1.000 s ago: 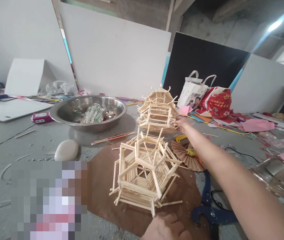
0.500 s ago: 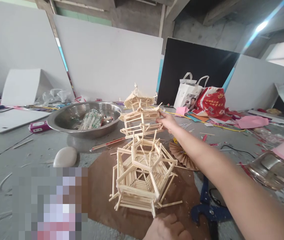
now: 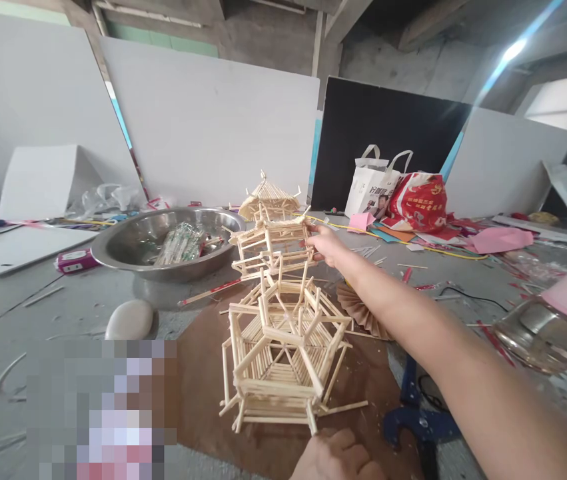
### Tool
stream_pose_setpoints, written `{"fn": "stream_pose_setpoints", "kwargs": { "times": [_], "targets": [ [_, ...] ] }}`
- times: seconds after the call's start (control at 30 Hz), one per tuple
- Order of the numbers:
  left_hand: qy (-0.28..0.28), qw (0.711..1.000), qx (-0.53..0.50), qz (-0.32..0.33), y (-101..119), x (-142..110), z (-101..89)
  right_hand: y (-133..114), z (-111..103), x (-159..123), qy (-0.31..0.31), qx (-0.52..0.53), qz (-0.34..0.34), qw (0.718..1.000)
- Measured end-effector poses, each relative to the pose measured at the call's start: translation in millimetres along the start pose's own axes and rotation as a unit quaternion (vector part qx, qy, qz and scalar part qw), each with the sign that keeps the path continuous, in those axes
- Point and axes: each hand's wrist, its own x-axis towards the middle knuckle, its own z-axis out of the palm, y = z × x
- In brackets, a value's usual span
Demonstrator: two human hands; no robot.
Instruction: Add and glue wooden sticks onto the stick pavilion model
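A hexagonal tower base (image 3: 283, 353) built of thin wooden sticks stands on a brown paper sheet (image 3: 198, 393). My right hand (image 3: 327, 245) reaches out and pinches the edge of a smaller stick-built roofed upper section (image 3: 269, 233), holding it just behind and above the base. My left hand (image 3: 336, 457) sits at the bottom edge, fingers curled, beside the base's near corner; whether it holds anything is hidden.
A steel bowl (image 3: 113, 243) holds wrapped sticks. A white oval stone (image 3: 130, 319) lies at left, blue-handled scissors (image 3: 420, 420) at right. A folded paper fan (image 3: 360, 313), white and red bags (image 3: 403, 197), coloured paper scraps and a glass jar (image 3: 538, 337) lie about. Boards lean behind.
My right hand has carried the roofed upper section leftward and a little lower, bringing it closer over the back of the base. The left hand has stayed put.
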Motion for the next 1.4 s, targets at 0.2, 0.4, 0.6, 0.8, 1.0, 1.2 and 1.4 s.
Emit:
{"fn": "stream_pose_setpoints", "kwargs": {
  "times": [0.2,0.4,0.6,0.8,1.0,1.2,1.4],
  "targets": [
    [-0.003,1.000,-0.009,0.000,0,0,-1.1,4,-10,1,-0.015,0.036,0.029,0.999],
    [-0.035,0.999,0.002,0.010,0,-3,0.0,12,-21,3,0.024,0.073,0.056,0.995],
    [-0.019,1.000,0.002,0.007,0,-2,0.5,13,-13,0,0.048,0.107,0.069,0.991],
    [-0.008,1.000,0.004,0.004,1,1,-1.3,8,-14,-3,0.045,0.143,0.064,0.987],
    [-0.030,1.000,0.002,0.008,0,1,-2.0,8,-5,-6,0.049,0.169,0.035,0.984],
    [0.006,1.000,-0.014,-0.001,0,3,-3.7,15,22,-10,0.072,0.175,-0.012,0.982],
    [0.023,1.000,-0.019,-0.006,1,5,-4.7,19,29,-19,0.045,0.160,-0.030,0.986]
  ]
}}
